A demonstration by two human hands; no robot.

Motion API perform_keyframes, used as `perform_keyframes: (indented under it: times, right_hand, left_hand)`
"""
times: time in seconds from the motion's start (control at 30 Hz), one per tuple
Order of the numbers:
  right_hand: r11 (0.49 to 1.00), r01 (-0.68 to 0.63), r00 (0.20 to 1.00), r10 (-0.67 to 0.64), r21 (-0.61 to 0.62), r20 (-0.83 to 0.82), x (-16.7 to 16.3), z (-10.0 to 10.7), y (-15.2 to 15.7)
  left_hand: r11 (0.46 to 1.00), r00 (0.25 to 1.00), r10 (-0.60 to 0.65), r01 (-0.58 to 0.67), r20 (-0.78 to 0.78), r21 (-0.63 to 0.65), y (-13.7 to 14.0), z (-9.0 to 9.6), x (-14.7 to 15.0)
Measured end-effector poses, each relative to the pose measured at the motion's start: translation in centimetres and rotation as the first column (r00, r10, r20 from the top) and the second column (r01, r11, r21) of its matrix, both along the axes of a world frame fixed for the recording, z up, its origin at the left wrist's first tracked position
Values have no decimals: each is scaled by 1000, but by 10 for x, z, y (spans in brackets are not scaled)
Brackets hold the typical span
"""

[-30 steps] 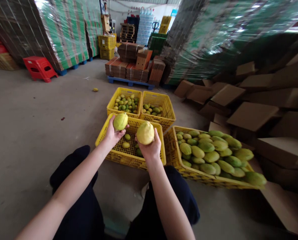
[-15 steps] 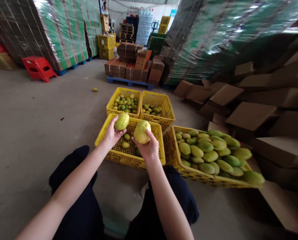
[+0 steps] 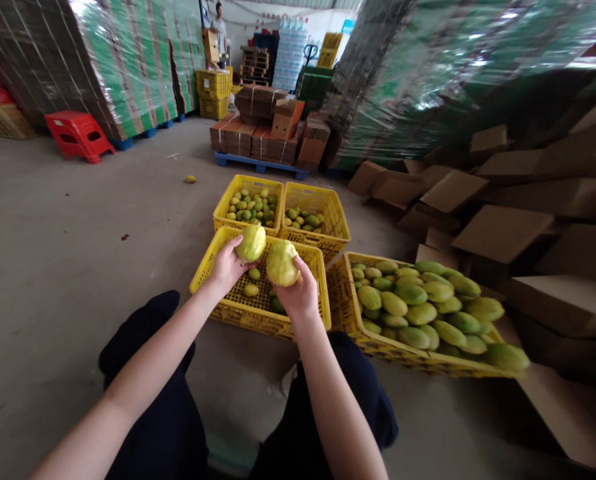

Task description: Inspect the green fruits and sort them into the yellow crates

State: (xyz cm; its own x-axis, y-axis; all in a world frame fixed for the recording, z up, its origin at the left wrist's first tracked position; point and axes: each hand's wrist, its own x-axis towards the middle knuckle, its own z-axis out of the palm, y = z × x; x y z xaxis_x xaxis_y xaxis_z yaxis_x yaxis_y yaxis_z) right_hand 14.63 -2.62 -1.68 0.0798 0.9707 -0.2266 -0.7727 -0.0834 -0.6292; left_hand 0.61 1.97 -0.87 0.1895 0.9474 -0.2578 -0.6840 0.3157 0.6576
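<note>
My left hand (image 3: 229,265) is closed around a yellow-green papaya (image 3: 251,243), held above the near yellow crate (image 3: 205,267). My right hand (image 3: 301,293) grips a second, paler and lumpy papaya (image 3: 282,263) close beside the first, a small gap between them. Below the hands, a few small papayas (image 3: 251,290) lie on the perforated bottom of the near crate; part of that bottom is hidden by my hands. To the right, a larger heap of long green-yellow papayas (image 3: 411,293) fills another yellow crate (image 3: 351,313).
Behind the near crate stand two yellow crates, the left (image 3: 219,203) holding many papayas, the right (image 3: 341,213) fewer. Flattened cartons (image 3: 233,137) sit on a blue pallet (image 3: 258,163). Cardboard boxes (image 3: 503,230) crowd the right. A red stool (image 3: 78,137) is left; a person (image 3: 220,33) stands far back.
The left hand's papaya has shifted slightly right and turned, now nearer the other one. The right hand's papaya has turned a little. In the background, the person has moved right and shows more.
</note>
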Motion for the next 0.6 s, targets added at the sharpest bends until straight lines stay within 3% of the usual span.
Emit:
perform_keyframes:
  times: [0.1,0.33,0.53,0.6]
  right_hand:
    - [998,52,998,-53,32,40,-2,-3,4]
    - [998,29,993,-23,-48,116,0,-14,9]
    - [997,73,949,-80,35,306,9,-25,4]
    - [985,141,895,-169,99,413,11,-24,0]
  left_hand:
    - [998,999,-32,33,-35,46,-1,-1,1]
    - [985,980,-164,168,-109,37,7,-10,-1]
    - [944,939,-200,261,-279,203,9,-22,-11]
    - [918,931,-178,274,-320,288,5,-19,-17]
